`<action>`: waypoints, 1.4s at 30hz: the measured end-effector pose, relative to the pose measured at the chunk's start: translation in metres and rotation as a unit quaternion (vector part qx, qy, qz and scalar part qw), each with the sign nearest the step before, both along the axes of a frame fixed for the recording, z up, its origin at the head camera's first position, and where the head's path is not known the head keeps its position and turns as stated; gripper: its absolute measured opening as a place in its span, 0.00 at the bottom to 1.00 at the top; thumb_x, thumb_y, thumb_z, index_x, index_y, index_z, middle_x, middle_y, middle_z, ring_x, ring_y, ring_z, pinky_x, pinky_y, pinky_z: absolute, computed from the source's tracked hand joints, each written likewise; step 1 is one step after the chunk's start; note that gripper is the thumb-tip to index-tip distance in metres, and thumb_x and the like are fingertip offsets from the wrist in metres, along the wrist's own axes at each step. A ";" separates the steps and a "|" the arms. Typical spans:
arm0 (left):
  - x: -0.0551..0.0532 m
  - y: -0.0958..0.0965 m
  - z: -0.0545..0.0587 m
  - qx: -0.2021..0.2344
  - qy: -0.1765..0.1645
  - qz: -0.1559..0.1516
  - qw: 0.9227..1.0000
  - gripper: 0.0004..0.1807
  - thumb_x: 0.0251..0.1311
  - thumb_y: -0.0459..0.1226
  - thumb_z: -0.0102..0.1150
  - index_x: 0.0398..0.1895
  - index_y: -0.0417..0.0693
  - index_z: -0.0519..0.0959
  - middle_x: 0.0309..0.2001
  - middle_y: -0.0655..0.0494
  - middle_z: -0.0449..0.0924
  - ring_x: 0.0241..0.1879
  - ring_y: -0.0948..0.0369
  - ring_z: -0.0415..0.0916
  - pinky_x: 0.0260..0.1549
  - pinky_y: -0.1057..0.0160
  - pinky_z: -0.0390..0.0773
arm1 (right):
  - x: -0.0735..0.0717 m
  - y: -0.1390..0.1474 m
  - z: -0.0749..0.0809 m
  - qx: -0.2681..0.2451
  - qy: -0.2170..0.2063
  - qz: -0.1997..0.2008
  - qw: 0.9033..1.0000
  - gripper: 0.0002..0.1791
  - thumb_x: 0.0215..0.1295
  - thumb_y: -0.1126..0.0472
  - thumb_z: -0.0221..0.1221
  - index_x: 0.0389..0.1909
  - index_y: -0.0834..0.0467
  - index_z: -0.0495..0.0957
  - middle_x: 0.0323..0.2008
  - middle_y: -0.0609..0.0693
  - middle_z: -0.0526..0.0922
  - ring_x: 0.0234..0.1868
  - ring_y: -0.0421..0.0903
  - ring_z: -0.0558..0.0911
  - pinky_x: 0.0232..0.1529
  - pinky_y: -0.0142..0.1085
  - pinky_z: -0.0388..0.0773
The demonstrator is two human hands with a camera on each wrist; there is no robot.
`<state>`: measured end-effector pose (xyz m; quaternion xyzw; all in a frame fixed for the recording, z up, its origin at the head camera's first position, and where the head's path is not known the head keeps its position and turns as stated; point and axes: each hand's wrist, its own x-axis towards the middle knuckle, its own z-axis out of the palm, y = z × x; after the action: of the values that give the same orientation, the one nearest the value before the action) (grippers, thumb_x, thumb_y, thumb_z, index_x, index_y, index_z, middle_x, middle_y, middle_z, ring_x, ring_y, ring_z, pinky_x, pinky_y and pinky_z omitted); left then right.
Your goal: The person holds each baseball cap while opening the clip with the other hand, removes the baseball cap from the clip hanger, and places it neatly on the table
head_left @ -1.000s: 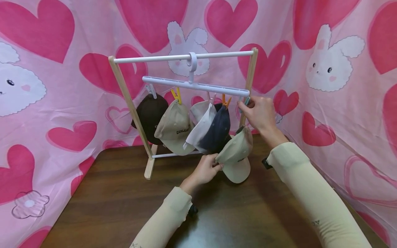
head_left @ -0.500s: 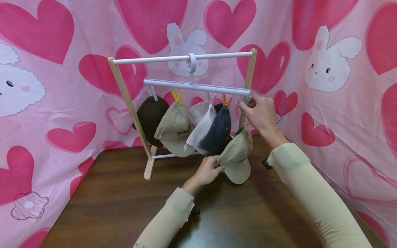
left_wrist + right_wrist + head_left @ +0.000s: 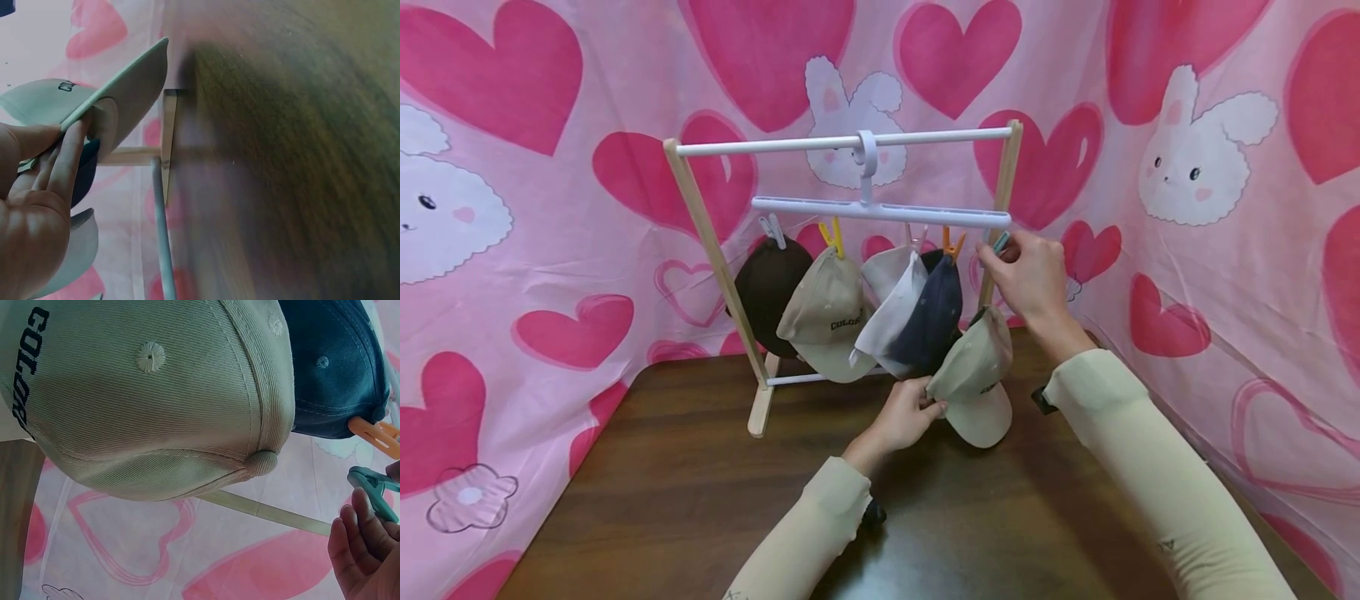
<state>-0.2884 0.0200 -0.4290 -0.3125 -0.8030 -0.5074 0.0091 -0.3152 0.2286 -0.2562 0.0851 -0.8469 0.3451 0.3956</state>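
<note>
My left hand [image 3: 904, 417] pinches the edge of a beige baseball cap [image 3: 973, 362], brim downward, below the hanger's right end. In the left wrist view, thumb and fingers grip the cap [image 3: 134, 94] from both sides. My right hand [image 3: 1032, 271] pinches a teal clothespin [image 3: 375, 494] just under the right end of a white hanger [image 3: 887, 211]. That clothespin stands apart from the cap's crown in the right wrist view. Along the hanger, a dark brown cap [image 3: 767, 292], another beige cap [image 3: 827, 312], a white cap [image 3: 891, 317] and a navy cap [image 3: 934, 312] hang from clothespins.
A rack with wooden legs [image 3: 703, 225] and a white top rod [image 3: 760, 145] carries the hanger by its hook. It stands on a dark wooden table [image 3: 685, 500]. A pink heart-and-rabbit cloth [image 3: 1060, 50] closes off the back and sides.
The hanger has tilted back toward level, its left end sinking and right end rising slightly. The caps on its left hang lower. Both hands keep their grips and have barely moved.
</note>
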 end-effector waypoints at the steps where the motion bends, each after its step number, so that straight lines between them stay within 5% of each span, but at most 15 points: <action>1: 0.000 0.000 0.000 -0.001 0.000 0.001 1.000 0.08 0.66 0.27 0.63 0.47 0.37 0.84 0.43 0.45 0.88 0.33 0.69 0.80 0.32 0.72 0.79 | 0.000 0.000 0.000 0.000 0.001 0.000 1.000 0.23 0.67 0.43 0.66 0.48 0.60 0.86 0.30 0.54 0.86 0.29 0.48 0.84 0.33 0.45 0.84; 21: 0.005 -0.007 0.001 0.028 0.012 -0.021 0.999 0.09 0.64 0.26 0.63 0.47 0.34 0.84 0.42 0.42 0.88 0.35 0.67 0.83 0.34 0.70 0.83 | 0.004 0.002 0.002 0.018 0.001 -0.010 1.000 0.24 0.68 0.43 0.65 0.42 0.63 0.87 0.31 0.58 0.87 0.31 0.52 0.84 0.32 0.46 0.83; 35: 0.006 -0.010 0.007 0.052 0.011 -0.032 0.998 0.11 0.64 0.22 0.62 0.49 0.30 0.82 0.45 0.37 0.86 0.40 0.48 0.87 0.35 0.67 0.84 | 0.007 0.000 0.004 0.038 0.012 -0.018 0.999 0.24 0.69 0.44 0.64 0.36 0.64 0.90 0.27 0.58 0.87 0.25 0.51 0.82 0.25 0.40 0.77; 42: 0.005 -0.009 0.005 0.043 0.022 -0.032 0.998 0.11 0.64 0.25 0.64 0.49 0.36 0.84 0.43 0.43 0.88 0.37 0.57 0.87 0.34 0.69 0.83 | 0.007 0.000 0.004 0.044 0.009 -0.007 0.999 0.19 0.70 0.49 0.64 0.36 0.63 0.90 0.25 0.56 0.86 0.24 0.50 0.83 0.26 0.36 0.78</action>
<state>-0.2838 0.0110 -0.4238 -0.3485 -0.7698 -0.5342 0.0241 -0.3078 0.2283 -0.2522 0.0997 -0.8581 0.3041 0.4016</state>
